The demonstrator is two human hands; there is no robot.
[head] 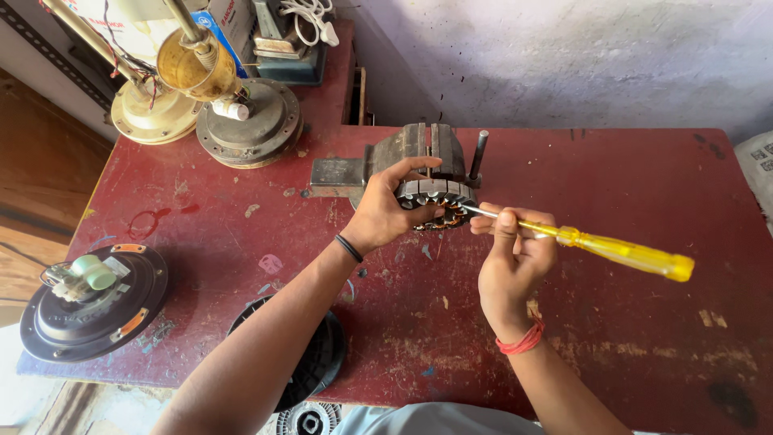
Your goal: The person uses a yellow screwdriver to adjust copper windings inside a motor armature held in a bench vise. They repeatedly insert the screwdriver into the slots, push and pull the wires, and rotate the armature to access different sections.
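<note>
My left hand point(388, 211) grips a round motor stator point(439, 203) with copper windings, held just in front of a dark bench vise point(419, 149). A black band is on that wrist. My right hand point(512, 256) holds a screwdriver with a clear yellow handle point(624, 252); its metal shaft points left and its tip touches the stator's windings. A red thread is tied around the right wrist.
The work sits on a worn red table point(612, 185). A black fan motor housing point(93, 302) lies at the left edge, another black disc point(310, 362) at the near edge. Two more motor housings point(250, 121) stand at the back left. A grey wall rises behind.
</note>
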